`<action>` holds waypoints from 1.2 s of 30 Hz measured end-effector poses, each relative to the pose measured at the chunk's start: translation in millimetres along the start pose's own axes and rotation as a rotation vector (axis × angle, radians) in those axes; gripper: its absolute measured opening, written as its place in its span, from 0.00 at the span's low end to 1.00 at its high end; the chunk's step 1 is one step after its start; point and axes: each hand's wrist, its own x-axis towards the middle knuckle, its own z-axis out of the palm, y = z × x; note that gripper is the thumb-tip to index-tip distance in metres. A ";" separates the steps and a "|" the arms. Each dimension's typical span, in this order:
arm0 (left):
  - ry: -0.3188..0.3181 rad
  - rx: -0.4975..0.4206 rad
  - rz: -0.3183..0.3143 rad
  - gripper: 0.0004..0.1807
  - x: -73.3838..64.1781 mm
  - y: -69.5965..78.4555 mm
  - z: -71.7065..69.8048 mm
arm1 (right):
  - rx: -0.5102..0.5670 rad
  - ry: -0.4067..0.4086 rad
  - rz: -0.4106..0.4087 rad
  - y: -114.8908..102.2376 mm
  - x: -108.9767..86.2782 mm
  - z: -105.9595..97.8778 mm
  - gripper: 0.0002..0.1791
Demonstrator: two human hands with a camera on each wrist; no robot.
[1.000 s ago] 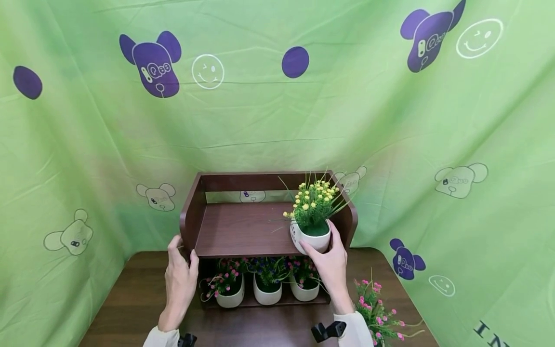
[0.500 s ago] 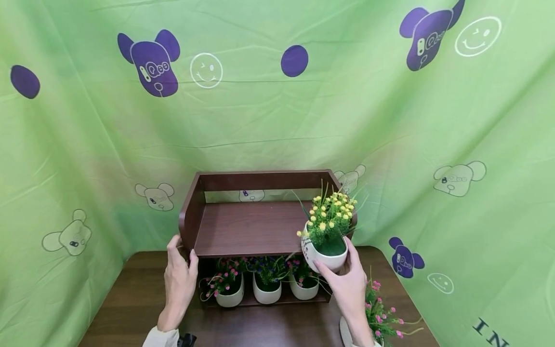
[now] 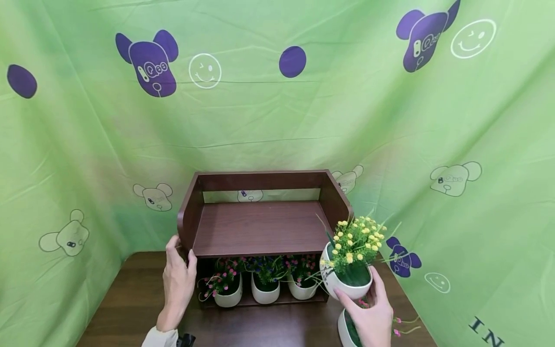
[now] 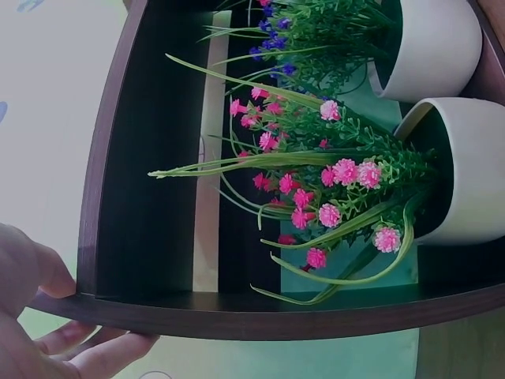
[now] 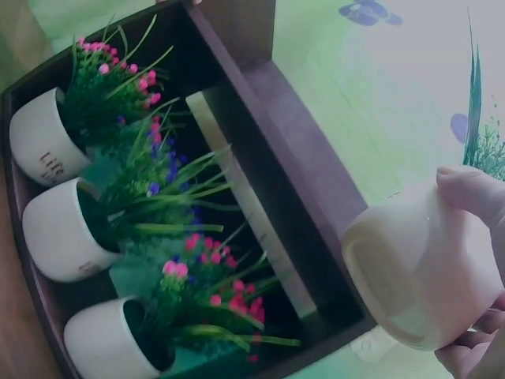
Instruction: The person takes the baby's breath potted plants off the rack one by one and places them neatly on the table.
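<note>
My right hand (image 3: 374, 311) grips a potted plant with yellow flowers (image 3: 357, 246), its white pot (image 3: 331, 279) tilted in the air off the shelf's right front corner. In the right wrist view the pot's underside (image 5: 387, 288) shows, with the thumb (image 5: 473, 193) on one side and fingertips on the other. My left hand (image 3: 178, 284) holds the left side of the dark wooden shelf unit (image 3: 260, 226). The left wrist view has its thumb and fingers (image 4: 118, 351) on either side of the shelf's side panel (image 4: 237, 322).
Three white-potted plants stand on the lower shelf: pink (image 3: 229, 296), blue (image 3: 265, 293) and pink (image 3: 303, 289). Another pink-flowered pot (image 3: 344, 330) stands on the wooden table (image 3: 130, 294) at right, partly behind my right hand. A patterned green cloth (image 3: 243, 115) hangs behind.
My right hand has carried the yellow-flowered pot from over the upper shelf's right end, toward me and to the right. The left hand keeps its hold on the shelf unit.
</note>
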 end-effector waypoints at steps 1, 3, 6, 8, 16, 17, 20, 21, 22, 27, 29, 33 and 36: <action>0.000 0.001 0.000 0.30 -0.1 0.0 0.0 | -0.005 0.009 0.002 1.4 -0.7 -2.5 0.52; 0.000 0.002 -0.002 0.30 -0.4 0.0 -0.1 | -0.008 0.020 0.023 4.2 -1.9 -8.0 0.52; -0.001 0.005 -0.004 0.30 -0.6 0.5 -0.3 | 0.006 0.028 0.073 9.8 -3.3 -15.9 0.52; 0.000 0.005 -0.002 0.30 -0.5 1.1 -0.3 | 0.024 0.040 0.098 14.7 -5.1 -21.2 0.52; -0.001 0.008 0.003 0.29 -0.3 0.7 0.7 | -0.075 0.154 0.112 36.2 -9.5 -37.4 0.50; 0.002 0.008 0.001 0.29 -0.5 0.4 0.7 | -0.089 0.155 0.118 37.7 -9.4 -38.8 0.50; 0.005 0.008 -0.005 0.29 -1.4 -0.2 0.9 | -0.067 0.161 0.128 43.7 -8.9 -42.9 0.50; 0.003 0.007 -0.007 0.29 -1.8 -0.3 1.0 | -0.062 0.169 0.133 45.9 -8.7 -44.7 0.49; 0.000 0.006 -0.008 0.29 -2.3 -0.2 1.0 | -0.054 0.179 0.121 49.5 -8.6 -46.8 0.49; -0.001 0.003 -0.012 0.29 -3.1 0.2 1.0 | -0.019 0.205 -0.098 74.0 -3.4 -64.6 0.49; 0.005 0.006 -0.008 0.29 -2.4 0.2 0.8 | -0.031 0.197 -0.234 86.6 0.6 -74.2 0.51; 0.005 0.006 0.004 0.29 -0.6 -0.4 1.0 | -0.031 0.218 -0.307 109.5 9.8 -93.5 0.52; 0.003 0.004 0.009 0.29 -0.3 -1.1 1.1 | -0.029 0.236 -0.243 121.8 16.8 -106.6 0.49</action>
